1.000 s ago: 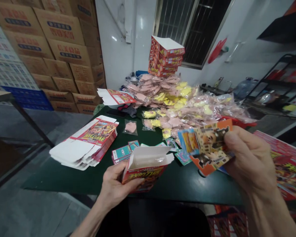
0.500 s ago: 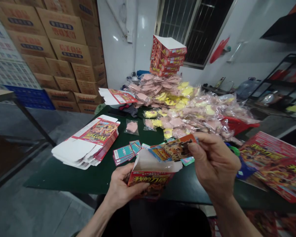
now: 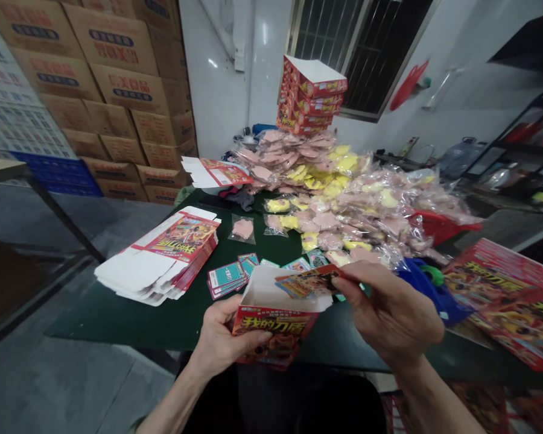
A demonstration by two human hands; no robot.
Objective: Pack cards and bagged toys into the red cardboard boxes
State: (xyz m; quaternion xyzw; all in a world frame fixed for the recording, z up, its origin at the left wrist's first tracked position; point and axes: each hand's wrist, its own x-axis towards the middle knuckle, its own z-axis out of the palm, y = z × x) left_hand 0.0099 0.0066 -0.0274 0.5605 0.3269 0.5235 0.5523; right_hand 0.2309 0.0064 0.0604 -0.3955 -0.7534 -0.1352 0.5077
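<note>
My left hand [image 3: 228,337] grips a red printed carton [image 3: 276,337] by its left side, thumb across the front. The carton's top is open and shows its white inside. Between thumb and fingers of my right hand [image 3: 391,310] is an orange-and-blue printed card packet [image 3: 308,282], slanted over the carton's mouth, its lower left end just within the opening. Behind the carton lie several teal cards [image 3: 228,277] on the green table [image 3: 172,322]. More colourful cards are partly covered by the carton and my right hand.
Flattened cartons [image 3: 163,259] are stacked at left. A heap of pink and yellow wrapped pieces [image 3: 326,187] fills the back, with finished-looking red boxes [image 3: 312,96] on top. A blue tape dispenser [image 3: 429,289] and printed red display boxes [image 3: 511,301] stand at right.
My right hand has lowered the card packet, bringing it further into the carton's mouth. My left hand keeps its hold, and the carton's front is tipped slightly more into view.
</note>
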